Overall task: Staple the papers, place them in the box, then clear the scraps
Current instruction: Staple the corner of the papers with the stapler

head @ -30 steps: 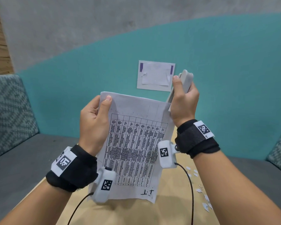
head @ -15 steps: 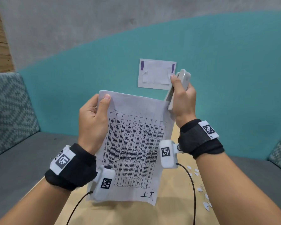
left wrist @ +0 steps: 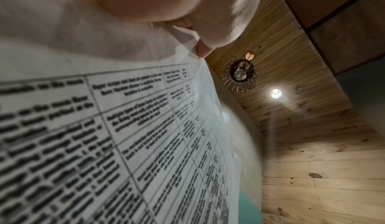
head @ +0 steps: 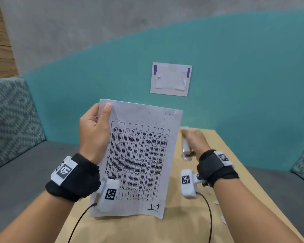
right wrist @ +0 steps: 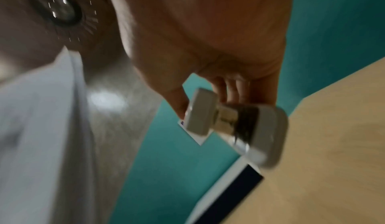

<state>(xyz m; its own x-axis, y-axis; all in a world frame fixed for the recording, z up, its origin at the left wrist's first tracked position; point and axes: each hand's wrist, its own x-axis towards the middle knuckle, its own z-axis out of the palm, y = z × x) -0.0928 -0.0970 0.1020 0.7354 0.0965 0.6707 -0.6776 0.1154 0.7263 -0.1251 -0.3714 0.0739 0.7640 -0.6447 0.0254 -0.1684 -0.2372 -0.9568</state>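
Note:
The papers [head: 139, 155], a printed table on the top sheet, stand upright over the wooden table [head: 182, 228]. My left hand [head: 95, 127] pinches their top left corner, thumb on the front; the left wrist view shows the same papers [left wrist: 104, 128] close up. My right hand [head: 194, 140], blurred by motion, is low beside the papers' right edge and grips a white stapler [head: 185, 149]. In the right wrist view the fingers curl round the stapler [right wrist: 239, 125], which is clear of the papers [right wrist: 41, 128].
Small white paper scraps [head: 223, 220] lie on the table at the right. A white-edged, dark blue thing [right wrist: 233, 193] sits at the table's far side. A white patch [head: 170, 78] is taped to the teal wall. Grey benches flank the table.
My right hand has taken the stapler off the papers' top right corner and swung it down to the right, over the table. The left hand still holds the papers up.

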